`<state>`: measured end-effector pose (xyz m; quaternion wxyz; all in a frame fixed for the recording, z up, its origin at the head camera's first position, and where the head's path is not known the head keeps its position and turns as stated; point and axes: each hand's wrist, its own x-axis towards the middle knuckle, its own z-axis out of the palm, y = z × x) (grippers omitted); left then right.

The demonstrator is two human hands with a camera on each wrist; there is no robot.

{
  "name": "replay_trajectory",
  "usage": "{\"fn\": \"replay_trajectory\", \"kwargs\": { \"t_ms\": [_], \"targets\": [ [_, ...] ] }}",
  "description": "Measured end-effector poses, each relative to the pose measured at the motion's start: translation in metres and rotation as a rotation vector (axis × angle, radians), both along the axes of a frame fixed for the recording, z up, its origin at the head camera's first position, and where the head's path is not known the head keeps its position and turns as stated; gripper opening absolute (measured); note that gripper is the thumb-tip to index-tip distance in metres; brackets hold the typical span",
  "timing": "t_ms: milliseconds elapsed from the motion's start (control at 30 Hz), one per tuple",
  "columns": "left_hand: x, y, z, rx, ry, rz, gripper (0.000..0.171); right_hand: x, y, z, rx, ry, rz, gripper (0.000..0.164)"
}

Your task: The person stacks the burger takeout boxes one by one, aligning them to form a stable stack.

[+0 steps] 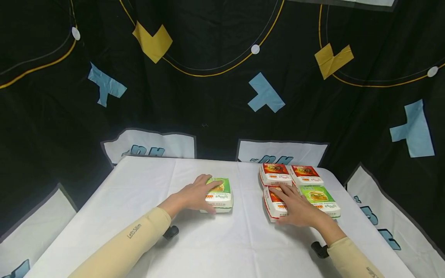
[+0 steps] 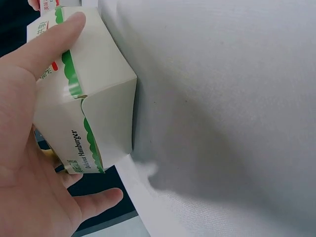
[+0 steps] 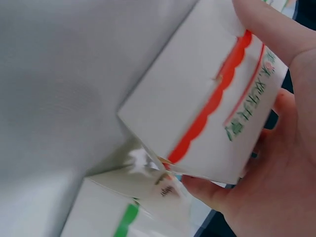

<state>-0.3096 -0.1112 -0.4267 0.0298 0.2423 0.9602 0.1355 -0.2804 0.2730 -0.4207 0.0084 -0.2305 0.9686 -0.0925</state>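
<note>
Left of the others on the white cloth sits a green-and-white hamburger box (image 1: 219,200). My left hand (image 1: 194,195) grips it, thumb on the near side; in the left wrist view the fingers reach round the box (image 2: 106,69), their tips partly hidden. Over to the right, my right hand (image 1: 299,208) holds a red-and-white hamburger box (image 1: 271,202), the front left one of a group. The right wrist view shows the thumb on that box's plain side (image 3: 173,98), with fingers across the far side. A second green box (image 1: 320,199) sits beside it, partly behind the hand.
Two more red hamburger boxes, one at the back left (image 1: 275,177) and one at the back right (image 1: 306,178), adjoin the held red box and the second green one. A white cloth (image 1: 222,247) covers the table. Behind hangs a black curtain (image 1: 208,104) with taped shapes.
</note>
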Motion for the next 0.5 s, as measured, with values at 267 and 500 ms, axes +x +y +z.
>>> {"fn": "replay_trajectory", "kwargs": {
  "t_ms": [267,500],
  "targets": [
    [0.0019,-0.0009,0.003,0.001,-0.038,0.01,0.099,0.0003,0.0001,0.0084,0.013,-0.045,0.015,0.108],
    [0.0034,-0.0008,0.0041,0.014,-0.058,0.021,0.095,-0.0002,-0.0002,0.0055,0.012,-0.017,-0.002,0.107]
  ]
}}
